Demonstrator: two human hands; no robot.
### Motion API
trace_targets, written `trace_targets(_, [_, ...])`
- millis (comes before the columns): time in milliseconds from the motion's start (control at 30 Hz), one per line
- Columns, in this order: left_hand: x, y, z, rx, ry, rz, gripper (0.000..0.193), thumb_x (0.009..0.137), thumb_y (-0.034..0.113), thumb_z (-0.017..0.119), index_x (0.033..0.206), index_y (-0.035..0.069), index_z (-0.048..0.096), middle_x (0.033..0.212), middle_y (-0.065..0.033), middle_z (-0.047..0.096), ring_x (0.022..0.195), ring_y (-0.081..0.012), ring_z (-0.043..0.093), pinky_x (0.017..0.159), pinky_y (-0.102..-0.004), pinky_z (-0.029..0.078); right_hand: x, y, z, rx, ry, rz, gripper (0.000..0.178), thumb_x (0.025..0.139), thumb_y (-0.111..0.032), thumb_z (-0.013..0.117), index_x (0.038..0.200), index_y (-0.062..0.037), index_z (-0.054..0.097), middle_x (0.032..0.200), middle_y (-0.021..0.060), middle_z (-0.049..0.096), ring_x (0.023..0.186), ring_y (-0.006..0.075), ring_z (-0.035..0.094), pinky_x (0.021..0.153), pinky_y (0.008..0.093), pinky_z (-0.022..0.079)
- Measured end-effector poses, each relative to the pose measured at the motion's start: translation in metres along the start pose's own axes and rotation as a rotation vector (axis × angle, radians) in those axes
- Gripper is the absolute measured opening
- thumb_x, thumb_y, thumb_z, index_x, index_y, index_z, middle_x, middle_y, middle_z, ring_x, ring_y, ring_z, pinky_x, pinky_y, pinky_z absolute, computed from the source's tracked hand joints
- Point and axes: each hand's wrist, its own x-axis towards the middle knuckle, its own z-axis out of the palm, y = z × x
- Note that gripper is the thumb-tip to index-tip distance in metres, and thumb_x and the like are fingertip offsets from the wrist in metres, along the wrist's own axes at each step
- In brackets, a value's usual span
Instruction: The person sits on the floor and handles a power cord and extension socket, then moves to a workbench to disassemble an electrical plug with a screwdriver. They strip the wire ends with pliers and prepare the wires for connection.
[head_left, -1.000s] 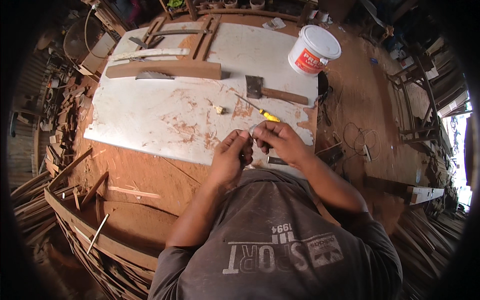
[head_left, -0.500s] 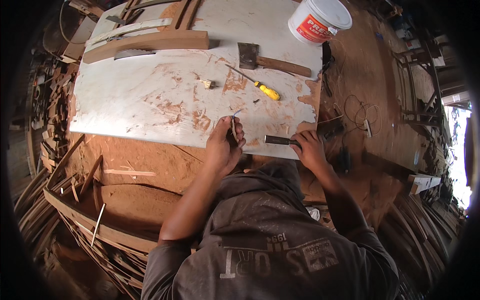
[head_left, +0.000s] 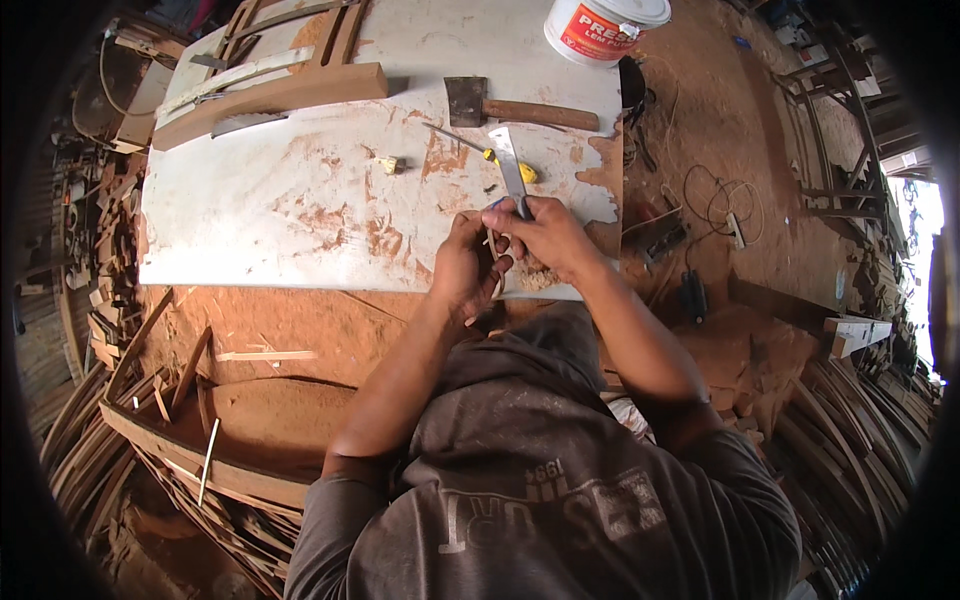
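- Two hands meet at the near edge of a white worktop (head_left: 300, 210), just right of the picture's centre.
- The right hand (head_left: 548, 237) has its fingers wrapped around the handle of a knife (head_left: 509, 165); the bare metal blade projects from the fist toward 12 o'clock, tilted slightly left.
- The left hand (head_left: 468, 268) sits at 8 o'clock from the right hand, touching it. Its fingers are curled shut on a thin wooden sliver (head_left: 489, 241), which shows only as a short pale strip between the two hands.
- The sliver lies at the base of the blade; whether blade and wood touch cannot be told.
- A small heap of pale shavings (head_left: 540, 279) lies on the worktop edge directly under the right hand.
- A yellow-handled screwdriver (head_left: 480, 152) lies at 12 o'clock from the hands, its handle partly behind the blade.
- A hatchet (head_left: 515, 107) with a wooden handle lies beyond the screwdriver, head toward 9 o'clock.
- A white plastic bucket (head_left: 600, 25) with a red label stands at 1 o'clock, at the far right corner of the worktop.
- A long curved wooden piece (head_left: 270, 100) lies at 10 o'clock, well apart from the hands.
- A small yellowish scrap (head_left: 391, 164) lies at 11 o'clock on the bare surface.
- Stacked wooden strips (head_left: 150, 450) fill the floor at 8 o'clock.
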Motion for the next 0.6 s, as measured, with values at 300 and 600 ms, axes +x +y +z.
trace_targets(300, [0.000,-0.019,-0.033,0.734,0.186,0.311,0.024,0.099,0.010,0.066,0.121,0.003,0.062,0.094,-0.0075,0.068,0.078,-0.0137,0.067,0.067,-0.0293,0.054,0.021,0.023,-0.011,0.115,0.209,0.187,0.022,0.095,-0.024,0.074,0.104,-0.0049,0.067,0.080,-0.0007,0.063,0.065,0.0071,0.058,0.056,0.0253,0.047])
trace_targets(600, [0.007,-0.040,-0.064,1.267,0.395,0.621,0.019,0.091,0.013,0.071,0.107,0.002,0.073,0.093,-0.0178,0.073,0.081,-0.0315,0.071,0.074,-0.0404,0.056,-0.053,0.012,-0.046,0.359,0.138,0.055,0.045,0.102,-0.016,0.059,0.142,-0.0001,0.049,0.106,0.0158,0.068,0.089,0.0207,0.069,0.074,0.0315,0.057])
